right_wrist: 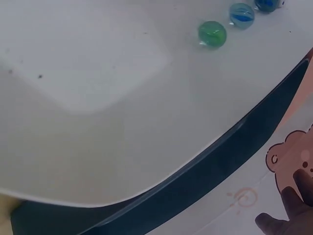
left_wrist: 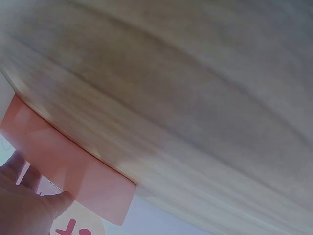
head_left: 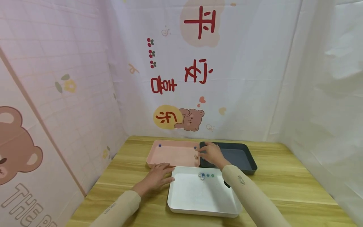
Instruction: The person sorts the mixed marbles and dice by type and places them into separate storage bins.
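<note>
My left hand (head_left: 156, 178) lies with spread fingers at the corner where the pink tray (head_left: 174, 144) meets the white tray (head_left: 198, 210); in the left wrist view its fingers (left_wrist: 61, 200) touch the pink tray's wall (left_wrist: 73, 159). My right hand (head_left: 214, 154) reaches over the shared edge of the pink and dark trays, fingertips above the pink tray's right end, near a blue marble (head_left: 195, 148) and brownish marbles (head_left: 196, 157). Its fingers (right_wrist: 293, 203) look apart in the right wrist view; nothing held is visible. The white tray contains a green marble (head_left: 212, 175), a blue marble (head_left: 208, 175) and a clear-and-blue cluster (head_left: 201, 176).
The dark tray (head_left: 250, 157) stands to the right of the pink one, behind the white tray. Another blue marble (head_left: 159, 145) is at the pink tray's back left. A wooden table (head_left: 295, 183) carries the trays, and printed cloth (head_left: 241, 78) hangs behind it.
</note>
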A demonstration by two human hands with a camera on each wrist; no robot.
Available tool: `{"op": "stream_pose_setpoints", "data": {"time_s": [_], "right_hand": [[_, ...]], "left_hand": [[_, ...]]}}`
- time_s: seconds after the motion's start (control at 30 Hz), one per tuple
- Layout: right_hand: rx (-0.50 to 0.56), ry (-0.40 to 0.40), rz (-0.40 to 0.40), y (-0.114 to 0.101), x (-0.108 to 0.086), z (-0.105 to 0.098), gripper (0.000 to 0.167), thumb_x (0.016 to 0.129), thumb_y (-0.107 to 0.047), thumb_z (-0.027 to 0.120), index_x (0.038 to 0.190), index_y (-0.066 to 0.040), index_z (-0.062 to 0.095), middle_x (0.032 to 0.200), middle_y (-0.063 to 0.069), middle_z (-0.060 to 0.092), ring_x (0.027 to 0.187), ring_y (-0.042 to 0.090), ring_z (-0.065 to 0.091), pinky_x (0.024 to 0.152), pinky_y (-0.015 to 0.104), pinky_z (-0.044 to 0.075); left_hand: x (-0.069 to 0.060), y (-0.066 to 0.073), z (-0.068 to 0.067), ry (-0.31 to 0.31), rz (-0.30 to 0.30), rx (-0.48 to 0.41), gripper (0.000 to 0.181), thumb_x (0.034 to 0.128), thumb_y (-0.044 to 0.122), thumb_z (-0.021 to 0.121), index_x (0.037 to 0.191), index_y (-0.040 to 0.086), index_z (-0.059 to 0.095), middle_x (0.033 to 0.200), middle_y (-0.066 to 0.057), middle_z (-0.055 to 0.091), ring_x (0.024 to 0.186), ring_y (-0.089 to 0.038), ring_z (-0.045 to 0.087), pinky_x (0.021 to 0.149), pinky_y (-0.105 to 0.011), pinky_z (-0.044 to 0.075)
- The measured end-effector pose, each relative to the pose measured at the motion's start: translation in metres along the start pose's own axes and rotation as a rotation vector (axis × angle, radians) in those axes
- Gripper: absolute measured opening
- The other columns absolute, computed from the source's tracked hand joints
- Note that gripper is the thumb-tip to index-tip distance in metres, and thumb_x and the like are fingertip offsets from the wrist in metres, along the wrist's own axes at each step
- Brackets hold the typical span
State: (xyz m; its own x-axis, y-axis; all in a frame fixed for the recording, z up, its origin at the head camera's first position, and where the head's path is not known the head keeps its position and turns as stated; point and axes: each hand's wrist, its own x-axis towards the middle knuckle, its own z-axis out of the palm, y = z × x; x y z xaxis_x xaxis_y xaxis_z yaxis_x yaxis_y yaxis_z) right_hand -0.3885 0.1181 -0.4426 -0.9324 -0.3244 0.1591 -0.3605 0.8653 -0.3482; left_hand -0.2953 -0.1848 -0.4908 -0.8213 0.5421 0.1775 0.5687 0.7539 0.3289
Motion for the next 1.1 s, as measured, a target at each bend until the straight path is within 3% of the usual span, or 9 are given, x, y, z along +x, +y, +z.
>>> {"op": "stream_pose_setpoints", "data": {"time_s": [0.33, 0.5, 0.7, 1.1], "right_hand": [[0.039, -0.039, -0.099, 0.001, -0.017, -0.004, 0.02, 0.09, -0.023, 0.074, 0.109, -0.016, 0.078, 0.145, 0.019, 0.05, 0.139, 0.04, 0.037, 0.109, 0.07, 0.02], [0.049, -0.033, -0.141, -0.001, -0.028, -0.005, 0.015, 0.089, -0.021, 0.075, 0.104, -0.019, 0.079, 0.144, 0.02, 0.05, 0.138, 0.041, 0.038, 0.109, 0.069, 0.022], [0.051, -0.035, -0.148, -0.002, -0.042, -0.003, 0.014, 0.087, -0.024, 0.077, 0.101, -0.02, 0.08, 0.14, 0.019, 0.054, 0.136, 0.042, 0.041, 0.108, 0.071, 0.022], [-0.056, -0.07, -0.112, -0.007, -0.076, 0.009, 0.007, 0.083, -0.03, 0.081, 0.088, -0.025, 0.08, 0.137, 0.016, 0.057, 0.134, 0.04, 0.043, 0.107, 0.074, 0.018]], "left_hand": [[0.0, 0.001, 0.001, 0.011, -0.008, -0.011, 0.059, 0.1, 0.049, 0.052, 0.143, 0.009, 0.054, 0.149, -0.023, 0.041, 0.139, -0.045, 0.032, 0.108, -0.072, 0.016], [-0.001, 0.001, 0.0, 0.014, -0.011, -0.01, 0.058, 0.1002, 0.047, 0.053, 0.144, 0.009, 0.052, 0.149, -0.024, 0.04, 0.139, -0.046, 0.032, 0.108, -0.072, 0.015], [-0.001, 0.001, -0.001, 0.009, -0.012, -0.019, 0.058, 0.1, 0.047, 0.053, 0.144, 0.009, 0.053, 0.149, -0.023, 0.041, 0.139, -0.045, 0.033, 0.108, -0.072, 0.016], [0.0, 0.001, 0.001, 0.019, -0.001, -0.008, 0.058, 0.0999, 0.047, 0.053, 0.143, 0.009, 0.054, 0.148, -0.024, 0.042, 0.138, -0.045, 0.034, 0.108, -0.072, 0.018]]}}
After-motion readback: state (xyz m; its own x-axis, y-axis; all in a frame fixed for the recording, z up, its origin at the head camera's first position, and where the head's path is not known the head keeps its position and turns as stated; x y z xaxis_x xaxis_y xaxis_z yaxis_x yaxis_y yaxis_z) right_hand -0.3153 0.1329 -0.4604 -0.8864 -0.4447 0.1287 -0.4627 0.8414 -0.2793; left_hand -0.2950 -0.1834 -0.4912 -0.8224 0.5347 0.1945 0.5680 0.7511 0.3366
